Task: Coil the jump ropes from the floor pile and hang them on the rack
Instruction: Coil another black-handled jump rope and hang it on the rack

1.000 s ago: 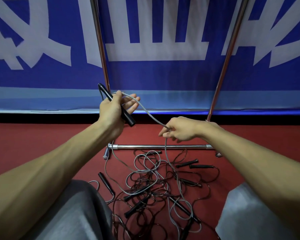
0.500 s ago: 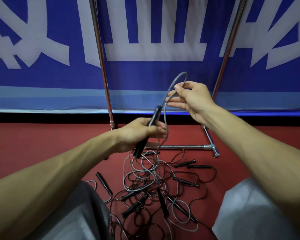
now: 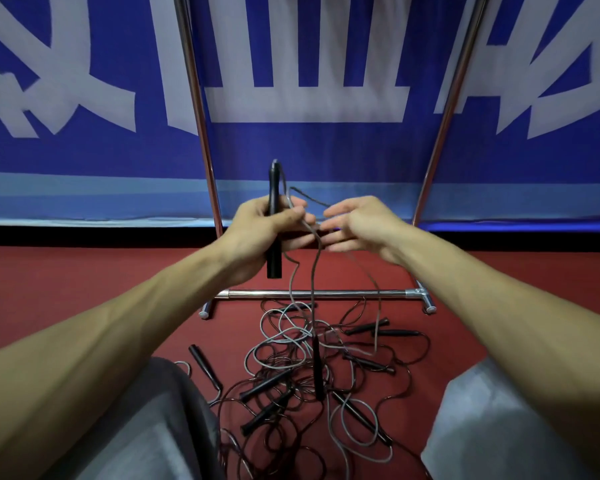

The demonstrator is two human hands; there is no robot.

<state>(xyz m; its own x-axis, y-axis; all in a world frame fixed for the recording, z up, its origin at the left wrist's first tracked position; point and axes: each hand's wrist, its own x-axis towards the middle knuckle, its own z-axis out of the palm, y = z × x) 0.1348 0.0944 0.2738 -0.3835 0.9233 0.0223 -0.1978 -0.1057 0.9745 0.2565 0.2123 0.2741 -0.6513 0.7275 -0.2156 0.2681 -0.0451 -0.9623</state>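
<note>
Head view: black handle (image 3: 274, 261) held upright, clamped in curled fingers (image 3: 297, 237) of left hand (image 3: 257, 230). Cord (image 3: 313, 275) hung below fingers down to rope pile (image 3: 309, 375) on floor (image 3: 84, 289). Right hand (image 3: 361, 226) blurred, fingers straight and apart, tips at cord. Rack base bar (image 3: 343, 293) seen under both hands.

Wall behind the grip: blue banner (image 3: 326, 150) spanning the full width, with big white characters (image 3: 309, 105) across it, cut off at the top. The characters far left and far right of the grip are blurred. A pale blue band (image 3: 84, 199) runs along the banner's lower part, level with the grip and on both sides of it. Just under that is a thin bright edge (image 3: 534, 226), which glows bluer to the right of the grip. Below it a black strip (image 3: 84, 237) runs wall to wall and meets the floor. The floor (image 3: 66, 282) below the grip is dark red, matte and plain. Light is even and a bit dim, with no hard shadows.
</note>
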